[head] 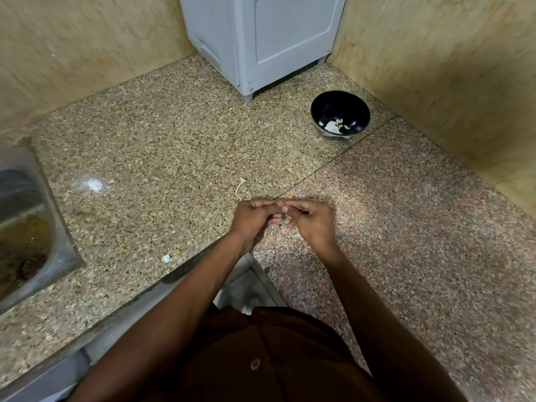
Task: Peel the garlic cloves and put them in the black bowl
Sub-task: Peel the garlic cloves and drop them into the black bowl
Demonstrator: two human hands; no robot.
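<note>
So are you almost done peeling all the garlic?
Some is done: the black bowl by the wall already holds a few pale garlic pieces. Right now the left hand and right hand are pressed together over the granite counter, fingers working at something too hidden to make out. A bit of skin and a stem lie on the counter. No unpeeled garlic shows, so what's left is unclear.

1. A home kitchen: a speckled granite worktop [162, 146] fills an L-shaped corner.
2. A steel sink [26, 221] is set in at the left of the frame.
3. Beige stone-clad walls [435, 53]; a grey appliance [261, 39] at top centre.
</note>
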